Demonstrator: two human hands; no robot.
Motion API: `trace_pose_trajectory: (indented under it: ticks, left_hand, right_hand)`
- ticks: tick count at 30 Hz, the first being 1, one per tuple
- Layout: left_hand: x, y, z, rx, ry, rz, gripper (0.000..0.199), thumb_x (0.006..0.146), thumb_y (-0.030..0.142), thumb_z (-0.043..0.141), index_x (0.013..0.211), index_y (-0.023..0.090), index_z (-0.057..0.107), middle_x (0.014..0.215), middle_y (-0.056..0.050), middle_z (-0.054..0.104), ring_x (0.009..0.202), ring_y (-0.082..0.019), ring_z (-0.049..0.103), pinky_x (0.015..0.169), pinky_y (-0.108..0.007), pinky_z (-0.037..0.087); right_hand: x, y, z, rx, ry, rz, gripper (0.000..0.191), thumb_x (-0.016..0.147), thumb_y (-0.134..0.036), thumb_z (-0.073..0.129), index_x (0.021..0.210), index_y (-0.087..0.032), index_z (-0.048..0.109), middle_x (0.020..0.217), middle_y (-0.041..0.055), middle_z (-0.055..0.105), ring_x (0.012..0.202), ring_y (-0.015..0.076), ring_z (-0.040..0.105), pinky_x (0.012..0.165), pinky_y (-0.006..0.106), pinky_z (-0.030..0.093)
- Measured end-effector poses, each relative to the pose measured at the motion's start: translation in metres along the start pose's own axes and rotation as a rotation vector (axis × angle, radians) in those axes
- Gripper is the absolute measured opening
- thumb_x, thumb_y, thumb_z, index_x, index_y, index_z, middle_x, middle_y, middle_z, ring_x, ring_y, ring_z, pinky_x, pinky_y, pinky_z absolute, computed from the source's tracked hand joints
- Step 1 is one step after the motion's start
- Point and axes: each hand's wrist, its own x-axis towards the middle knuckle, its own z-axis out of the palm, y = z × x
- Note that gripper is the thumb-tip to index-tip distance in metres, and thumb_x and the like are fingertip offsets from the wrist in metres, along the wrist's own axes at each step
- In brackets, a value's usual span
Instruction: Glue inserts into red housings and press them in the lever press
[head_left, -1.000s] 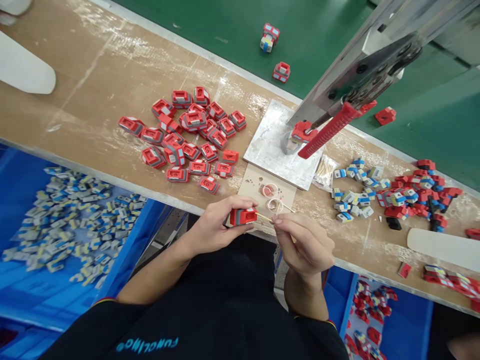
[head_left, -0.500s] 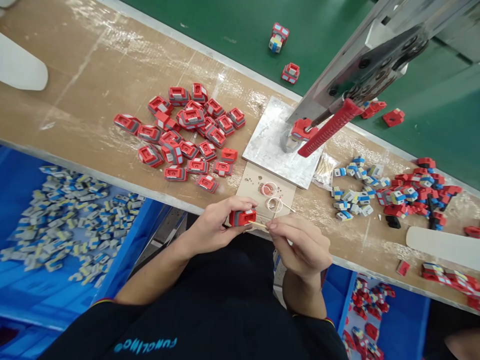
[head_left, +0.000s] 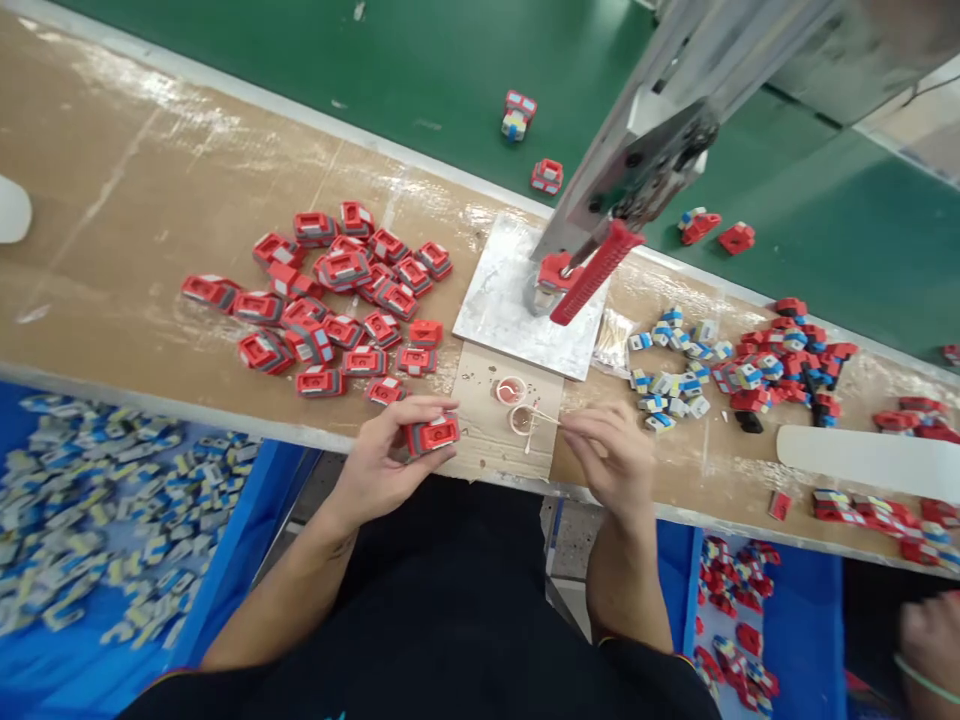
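Note:
My left hand (head_left: 386, 455) is closed around a red and grey toy part (head_left: 435, 432), its recessed face turned up. My right hand (head_left: 616, 455) pinches a thin cotton swab (head_left: 546, 416) by one end. The swab's far end reaches to the lower of two small round cups (head_left: 513, 420); whether it touches what is inside is too small to tell. Just above stands the other cup (head_left: 511, 378), with something reddish in it. A second swab (head_left: 529, 438) leans at the lower cup's edge. Both cups rest on a stained cardboard sheet (head_left: 472, 400).
Behind the cups, a press with a red handle (head_left: 598, 272) stands on a metal plate (head_left: 495, 300). Red parts (head_left: 341, 268) lie left; a swab bag (head_left: 613, 340) and blue-white parts (head_left: 664, 385) lie right. Blue bins (head_left: 259, 510) flank me. Another person's hand (head_left: 930, 640) shows lower right.
The swab has left the red toy part, and my right hand has moved it to the lower cup. My left hand still holds the part, now farther from my right hand. The view has shifted.

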Motion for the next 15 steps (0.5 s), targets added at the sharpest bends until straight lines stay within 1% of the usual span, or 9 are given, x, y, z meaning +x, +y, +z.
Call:
trace_pose_trajectory:
  ticks: [3,5,6,8,9,11,12,13,15]
  left_hand:
    - [0.003,-0.004,-0.004,-0.015,0.049,-0.028,0.032,0.089,0.016,0.087,0.114,0.022,0.068,0.131,-0.013,0.082,0.113,-0.024,0.083,0.082,-0.028,0.071]
    - [0.004,-0.004,-0.008,-0.01,0.073,-0.046,0.031,0.09,0.016,0.087,0.113,0.023,0.068,0.128,-0.011,0.083,0.119,-0.026,0.082,0.083,-0.029,0.071]
    - [0.004,-0.004,-0.01,0.0,0.082,-0.054,0.03,0.09,0.017,0.086,0.113,0.024,0.069,0.127,-0.011,0.083,0.12,-0.026,0.082,0.082,-0.028,0.071]
    - [0.004,-0.003,-0.017,0.031,0.104,-0.068,0.027,0.091,0.02,0.086,0.113,0.024,0.069,0.124,-0.01,0.084,0.115,-0.026,0.083,0.08,-0.027,0.071]
    - [0.003,-0.003,-0.02,0.05,0.12,-0.07,0.026,0.092,0.022,0.086,0.112,0.023,0.07,0.123,-0.01,0.085,0.112,-0.025,0.084,0.079,-0.026,0.071]
    - [0.003,-0.003,-0.024,0.08,0.153,-0.067,0.025,0.092,0.027,0.087,0.111,0.023,0.071,0.119,-0.011,0.086,0.106,-0.025,0.085,0.08,-0.027,0.071]
    - [0.002,-0.004,-0.026,0.089,0.16,-0.066,0.025,0.092,0.029,0.087,0.11,0.023,0.071,0.117,-0.011,0.086,0.105,-0.025,0.086,0.08,-0.027,0.072]
    - [0.002,-0.003,-0.026,0.095,0.162,-0.065,0.025,0.092,0.031,0.087,0.109,0.023,0.072,0.116,-0.011,0.087,0.104,-0.025,0.086,0.081,-0.028,0.072]
    - [0.002,-0.001,-0.025,0.106,0.153,-0.071,0.024,0.093,0.033,0.087,0.108,0.022,0.072,0.115,-0.012,0.087,0.105,-0.026,0.086,0.082,-0.028,0.072]
  right_hand:
    - [-0.006,0.005,0.008,-0.08,-0.177,-0.017,0.016,0.103,-0.017,0.069,0.108,-0.029,0.08,0.099,0.0047,0.08,0.089,0.0207,0.072,0.081,0.038,0.06]
    - [-0.008,0.011,0.002,-0.053,-0.29,-0.009,0.018,0.106,-0.029,0.068,0.12,-0.029,0.078,0.109,0.0077,0.077,0.099,0.0228,0.072,0.086,0.039,0.061]
    - [-0.007,0.018,-0.005,-0.017,-0.327,0.0,0.025,0.106,-0.037,0.068,0.128,-0.029,0.076,0.115,0.0094,0.076,0.106,0.0245,0.071,0.089,0.04,0.061]
    - [0.005,0.041,-0.025,0.036,-0.283,0.034,0.038,0.104,-0.049,0.067,0.137,-0.03,0.07,0.126,0.011,0.073,0.116,0.0271,0.07,0.089,0.041,0.062]
    - [0.018,0.058,-0.035,0.026,-0.212,0.066,0.039,0.104,-0.051,0.066,0.137,-0.03,0.069,0.128,0.0108,0.072,0.116,0.0274,0.069,0.087,0.04,0.061]
    - [0.063,0.096,-0.048,-0.108,-0.044,0.155,0.03,0.108,-0.044,0.056,0.131,-0.03,0.07,0.124,0.0091,0.073,0.11,0.0257,0.069,0.083,0.038,0.059]
    - [0.092,0.114,-0.049,-0.235,-0.061,0.208,0.032,0.109,-0.039,0.05,0.132,-0.029,0.07,0.124,0.0099,0.073,0.109,0.026,0.068,0.086,0.04,0.058]
    - [0.124,0.129,-0.046,-0.348,-0.15,0.22,0.036,0.109,-0.035,0.045,0.135,-0.026,0.068,0.125,0.0118,0.072,0.11,0.027,0.066,0.089,0.042,0.058]
    - [0.187,0.15,-0.029,-0.381,-0.275,0.18,0.035,0.107,-0.032,0.051,0.136,-0.022,0.069,0.131,0.0136,0.073,0.118,0.0281,0.064,0.1,0.046,0.056]
